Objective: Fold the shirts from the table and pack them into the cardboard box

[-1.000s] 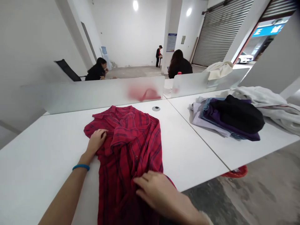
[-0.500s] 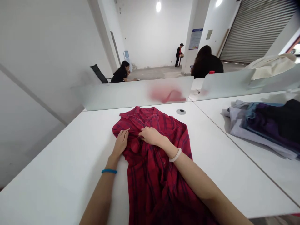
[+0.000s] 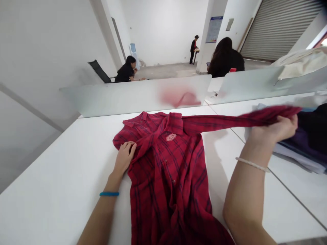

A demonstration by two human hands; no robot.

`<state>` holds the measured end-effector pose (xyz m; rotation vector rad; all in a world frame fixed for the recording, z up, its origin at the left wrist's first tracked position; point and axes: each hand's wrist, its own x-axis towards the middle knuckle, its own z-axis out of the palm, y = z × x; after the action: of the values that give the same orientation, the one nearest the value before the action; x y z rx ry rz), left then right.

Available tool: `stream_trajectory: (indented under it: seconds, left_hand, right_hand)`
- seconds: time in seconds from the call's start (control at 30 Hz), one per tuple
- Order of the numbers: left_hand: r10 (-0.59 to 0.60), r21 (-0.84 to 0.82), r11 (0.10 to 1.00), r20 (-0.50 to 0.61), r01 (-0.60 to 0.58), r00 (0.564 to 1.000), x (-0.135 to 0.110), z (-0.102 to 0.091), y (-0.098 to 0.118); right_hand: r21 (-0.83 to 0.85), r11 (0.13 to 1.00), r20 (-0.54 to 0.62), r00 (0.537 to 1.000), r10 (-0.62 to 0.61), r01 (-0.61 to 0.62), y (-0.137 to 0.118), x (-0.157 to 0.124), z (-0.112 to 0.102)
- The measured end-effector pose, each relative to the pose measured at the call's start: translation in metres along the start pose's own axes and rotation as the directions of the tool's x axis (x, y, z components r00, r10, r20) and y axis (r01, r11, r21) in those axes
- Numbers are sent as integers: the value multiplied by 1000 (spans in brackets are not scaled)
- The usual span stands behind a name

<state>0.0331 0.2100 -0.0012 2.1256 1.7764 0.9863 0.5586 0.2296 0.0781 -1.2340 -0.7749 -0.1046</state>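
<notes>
On a white tabletop (image 3: 51, 177) in a bare, white-walled room, a red plaid shirt (image 3: 166, 170) lies front up with its collar toward a frosted divider (image 3: 114, 95). The left hand (image 3: 124, 158) presses flat, fingers together, on one shoulder, while the right hand (image 3: 277, 129) is clenched around the end of a sleeve (image 3: 230, 119) held taut above the surface. Folded clothes (image 3: 306, 143) lie at right; beyond the divider a seated person (image 3: 224, 58) has a grey roller shutter (image 3: 276, 30) behind

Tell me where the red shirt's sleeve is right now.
Head view: the sleeve stretches rightward above the white table, its end gripped in the right hand, just in front of the clothes pile at the right edge.
</notes>
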Motion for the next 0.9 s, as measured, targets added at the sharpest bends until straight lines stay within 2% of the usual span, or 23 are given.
stream_trajectory:
  seconds: [0.03, 0.07, 0.1, 0.13, 0.17, 0.2, 0.27, 0.3, 0.4, 0.53, 0.67, 0.77, 0.9]
  left_hand:
    - [4, 0, 1000, -12, -4, 1000, -2, -1, 4]
    - [9, -7, 1000, -36, -9, 999, -4, -1, 9]
    - [14, -23, 1000, -69, -15, 998, -7, -1, 16]
    - [21, -46, 999, -102, -25, 995, -11, 1, 24]
    - [31, -72, 997, -121, -40, 992, -14, 3, 32]
    - [43, -96, 994, -117, -54, 992, -18, 7, 40]
    - [42, -94, 995, -31, -45, 999, -24, 16, 55]
    - [18, -56, 998, 40, -15, 999, -26, 20, 60]
    - [-95, 96, 992, 175, 79, 980, -26, 29, 66]
    - [-74, 124, 991, 214, 48, 974, -21, 27, 63]
    - [-50, 153, 988, 215, 17, 975, -22, 26, 60]
    - [-64, 192, 981, 192, 27, 979, -24, 29, 61]
    - [-84, 371, 929, 223, -5, 971, -23, 31, 64]
  right_hand:
    - [80, 983, -114, 978, 172, -164, 8, 7, -13]
    - [149, 936, -230, 910, 346, -318, 12, 11, -23]
    - [191, 887, -311, 831, 462, -421, 13, 12, -30]
    - [181, 871, -330, 806, 492, -457, 10, 11, -34]
    - [138, 884, -320, 825, 466, -446, 4, 8, -34]
    - [83, 910, -284, 866, 412, -406, -2, 5, -33]
    - [26, 950, -164, 936, 311, -311, -18, -2, -25]
    - [42, 955, -101, 950, 295, -293, -25, -5, -20]
    - [157, 929, 9, 941, 337, -334, -42, -12, -12]
    - [227, 907, 29, 933, 357, -354, -46, -15, -16]
    - [227, 919, -18, 942, 335, -323, -30, -15, -23]
    - [182, 954, -71, 964, 255, -239, -13, -14, -21]
    - [155, 973, -19, 984, 176, -171, 1, -13, -13]
